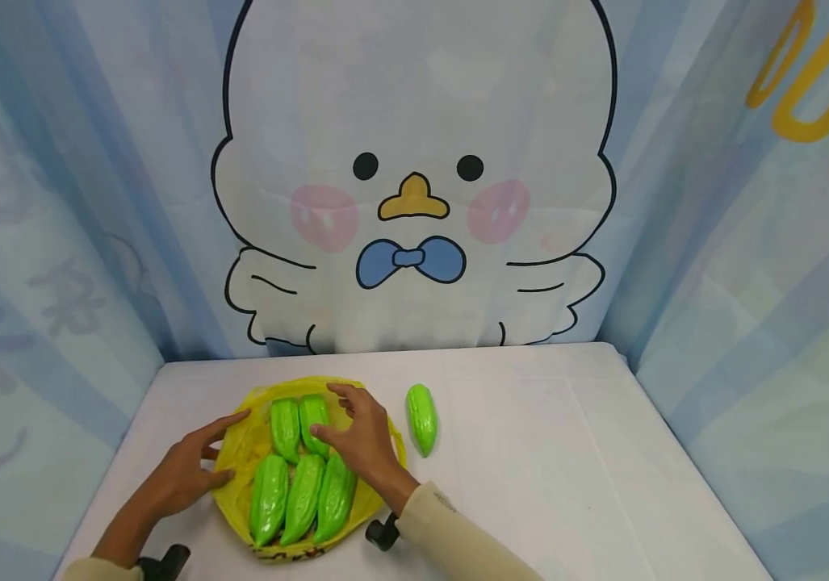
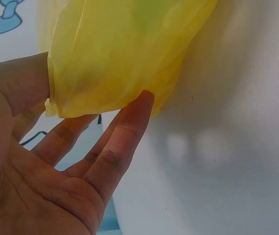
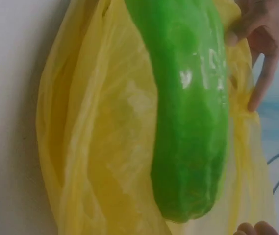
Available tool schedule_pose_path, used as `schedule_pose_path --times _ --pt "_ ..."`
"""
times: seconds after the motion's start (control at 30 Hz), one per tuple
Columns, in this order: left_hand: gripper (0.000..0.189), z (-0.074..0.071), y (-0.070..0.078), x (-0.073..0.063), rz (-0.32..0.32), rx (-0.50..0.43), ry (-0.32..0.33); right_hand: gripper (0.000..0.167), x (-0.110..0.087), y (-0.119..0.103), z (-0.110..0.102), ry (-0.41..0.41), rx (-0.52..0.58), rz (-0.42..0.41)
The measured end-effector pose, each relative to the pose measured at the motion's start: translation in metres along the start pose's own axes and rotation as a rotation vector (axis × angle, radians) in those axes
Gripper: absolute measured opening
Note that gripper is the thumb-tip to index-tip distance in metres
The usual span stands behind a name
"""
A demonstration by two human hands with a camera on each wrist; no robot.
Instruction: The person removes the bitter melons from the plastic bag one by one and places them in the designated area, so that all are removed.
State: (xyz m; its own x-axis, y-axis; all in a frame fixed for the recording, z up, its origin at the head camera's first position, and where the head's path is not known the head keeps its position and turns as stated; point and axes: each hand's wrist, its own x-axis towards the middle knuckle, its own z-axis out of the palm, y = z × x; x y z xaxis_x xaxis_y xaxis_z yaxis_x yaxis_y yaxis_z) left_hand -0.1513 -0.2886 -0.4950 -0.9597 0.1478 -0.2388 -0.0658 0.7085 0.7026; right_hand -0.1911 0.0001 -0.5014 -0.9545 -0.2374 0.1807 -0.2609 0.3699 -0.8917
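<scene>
A yellow plastic bag (image 1: 240, 440), spread into a round shape, holds several glossy green ribbed gourds (image 1: 301, 500) that look like bitter melons. My left hand (image 1: 185, 472) holds the bag's left rim; in the left wrist view the thumb goes behind the thin plastic while a fingertip touches its outer side. Above the bag's right part is my right hand (image 1: 365, 440), thumb and fingers apart with nothing between them, partly covering the gourds below. One large green gourd (image 3: 188, 112) shows close up in the right wrist view, against the yellow plastic.
Another green gourd (image 1: 422, 420) lies on the white-covered table (image 1: 567, 468), just right of the bag. A light blue curtain (image 1: 734, 266) with a cartoon chick (image 1: 414, 97) hangs behind the table and along both sides. Dark marks (image 1: 298, 555) show on the bag's near edge.
</scene>
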Motion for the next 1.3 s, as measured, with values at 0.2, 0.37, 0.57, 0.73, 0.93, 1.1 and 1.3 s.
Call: schedule_pose_path --times 0.2,0.37,0.57,0.73,0.93,1.1,1.3 --pt "0.093 -0.001 0.002 0.001 0.005 0.014 0.007 0.062 0.004 0.005 0.007 -0.032 -0.053 0.034" --pt "0.093 -0.001 0.002 0.001 0.000 0.010 0.006 0.061 0.007 0.006 0.011 -0.063 -0.066 0.040" --pt "0.091 0.000 0.002 0.001 0.001 -0.003 0.009 0.061 0.009 0.011 0.016 -0.087 -0.094 0.044" --pt "0.091 0.001 0.002 0.000 0.009 -0.003 0.011 0.061 0.012 0.015 0.020 -0.101 -0.124 0.054" --pt "0.091 0.000 0.003 -0.001 0.011 0.010 0.012 0.064 0.014 0.016 0.024 -0.122 -0.131 0.073" --pt "0.091 0.000 0.002 -0.001 0.011 -0.001 0.008 0.067 0.015 0.017 0.028 -0.126 -0.159 0.075" --pt "0.091 -0.001 0.003 0.000 -0.001 -0.006 0.007 0.067 0.014 0.019 0.031 -0.123 -0.183 0.092"
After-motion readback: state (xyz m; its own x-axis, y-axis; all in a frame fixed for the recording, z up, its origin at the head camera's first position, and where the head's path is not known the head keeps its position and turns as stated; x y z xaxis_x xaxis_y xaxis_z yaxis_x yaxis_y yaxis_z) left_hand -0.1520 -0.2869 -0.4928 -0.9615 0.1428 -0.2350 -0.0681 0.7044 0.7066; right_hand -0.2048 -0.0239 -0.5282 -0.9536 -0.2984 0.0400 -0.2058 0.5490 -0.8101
